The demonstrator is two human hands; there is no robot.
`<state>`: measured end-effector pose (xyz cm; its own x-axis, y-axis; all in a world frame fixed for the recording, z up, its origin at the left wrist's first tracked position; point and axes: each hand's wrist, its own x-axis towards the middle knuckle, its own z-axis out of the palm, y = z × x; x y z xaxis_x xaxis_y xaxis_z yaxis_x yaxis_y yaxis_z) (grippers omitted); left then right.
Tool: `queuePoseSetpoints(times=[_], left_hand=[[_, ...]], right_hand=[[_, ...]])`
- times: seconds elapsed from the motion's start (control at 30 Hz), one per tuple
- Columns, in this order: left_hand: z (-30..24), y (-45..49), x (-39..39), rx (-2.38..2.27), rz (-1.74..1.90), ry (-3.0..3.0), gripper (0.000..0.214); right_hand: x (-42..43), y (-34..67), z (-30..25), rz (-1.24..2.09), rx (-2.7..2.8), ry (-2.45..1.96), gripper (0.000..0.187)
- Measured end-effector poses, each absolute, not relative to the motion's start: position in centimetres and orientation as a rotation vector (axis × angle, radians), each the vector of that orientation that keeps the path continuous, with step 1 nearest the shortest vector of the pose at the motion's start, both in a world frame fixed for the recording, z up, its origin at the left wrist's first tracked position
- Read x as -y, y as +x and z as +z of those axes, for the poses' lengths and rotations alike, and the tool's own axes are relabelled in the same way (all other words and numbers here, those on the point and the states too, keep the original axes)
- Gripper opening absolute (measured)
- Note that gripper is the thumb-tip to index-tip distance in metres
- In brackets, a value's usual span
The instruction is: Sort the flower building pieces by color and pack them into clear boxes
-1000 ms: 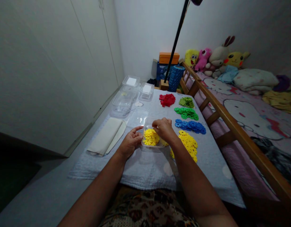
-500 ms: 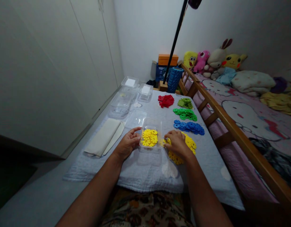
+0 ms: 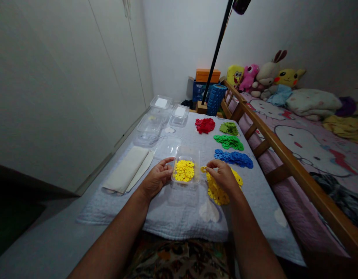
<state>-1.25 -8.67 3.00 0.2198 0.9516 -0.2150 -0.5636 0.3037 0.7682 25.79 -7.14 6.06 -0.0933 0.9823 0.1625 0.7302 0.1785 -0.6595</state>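
A clear plastic box [image 3: 195, 154] partly filled with yellow flower-shaped pieces [image 3: 183, 171] sits on a pale blue cloth [image 3: 179, 209]. My left hand [image 3: 156, 179] grips the box's left side, fingers curled on its rim. My right hand [image 3: 223, 175] rests over a loose pile of yellow pieces [image 3: 218, 192] just right of the box, fingertips pinched on a few yellow pieces. Beyond lie a blue pile [image 3: 233, 157], a green pile [image 3: 229, 142], a light green pile [image 3: 229, 128] and a red pile [image 3: 205, 125].
Several empty clear boxes and lids [image 3: 161, 116] stand at the far left of the cloth. A folded white cloth [image 3: 128, 169] lies to the left. A wooden bed rail [image 3: 286, 155] runs along the right, with plush toys [image 3: 263, 75] behind. A black pole [image 3: 215, 58] rises at the back.
My right hand left the box, dropped onto the yellow pile to its right, and now pinches pieces at the pile's near-left edge. My left hand stays on the box.
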Motion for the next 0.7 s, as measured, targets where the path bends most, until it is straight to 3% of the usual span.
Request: queuePoseSetpoints(times=[0.23,0.7], left_hand=[[3.0,-1.3,8.7,-0.76,1.132,0.615,0.067],[2.8,-1.3,8.7,-0.745,1.127,0.623,0.067]], right_hand=[[6.6,23.2,8.6,0.392,1.783,-1.386,0.014],[3.4,17.0,7.9,0.116,2.404,-1.661,0.024]])
